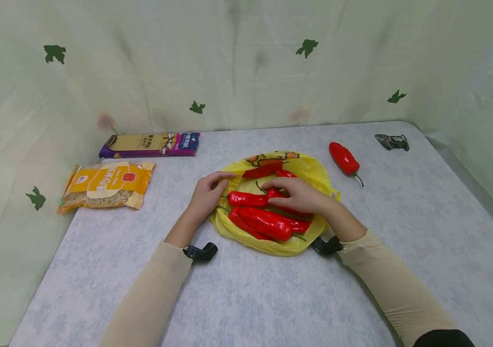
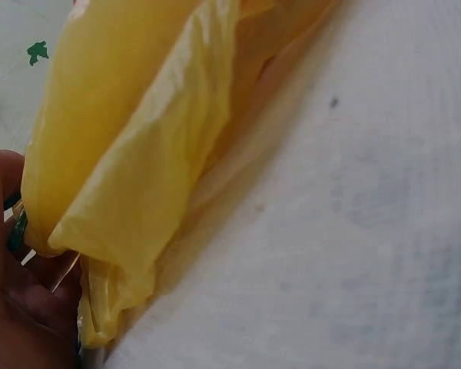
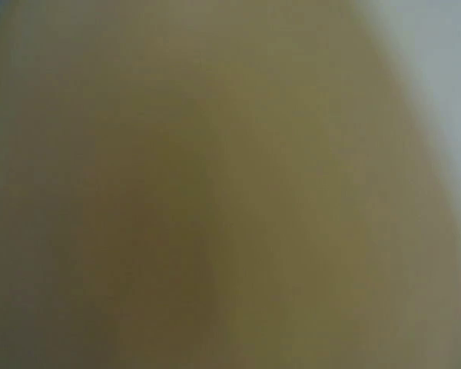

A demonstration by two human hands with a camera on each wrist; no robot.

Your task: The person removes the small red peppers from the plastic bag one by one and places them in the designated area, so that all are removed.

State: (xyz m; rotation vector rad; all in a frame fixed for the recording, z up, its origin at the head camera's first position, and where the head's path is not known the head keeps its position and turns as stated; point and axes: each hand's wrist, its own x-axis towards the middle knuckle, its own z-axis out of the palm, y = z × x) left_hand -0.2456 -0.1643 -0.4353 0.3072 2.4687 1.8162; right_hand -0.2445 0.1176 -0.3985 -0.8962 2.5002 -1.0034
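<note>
A yellow plastic bag (image 1: pixel 246 243) lies spread open on the table, with several glossy red peppers (image 1: pixel 264 222) inside. At its left rim, my left hand (image 1: pixel 206 196) grips the bag edge between thumb and fingers; in the left wrist view the yellow plastic (image 2: pixel 138 177) hangs beside those fingers (image 2: pixel 4 173), a bit of green stem between them. My right hand (image 1: pixel 300 193) reaches over the bag from the right and holds a red pepper (image 1: pixel 274 193) with thumb and fingertips, partly hiding it. Blurred yellow plastic (image 3: pixel 292 192) fills most of the right wrist view.
One loose red pepper (image 1: pixel 344 158) lies right of the bag, and a small dark wrapped packet (image 1: pixel 392 142) sits at the far right. Back left are a purple noodle pack (image 1: pixel 148 145) and an orange food packet (image 1: pixel 107 185). Pale curtains (image 1: pixel 246 62) surround the table (image 1: pixel 238 299).
</note>
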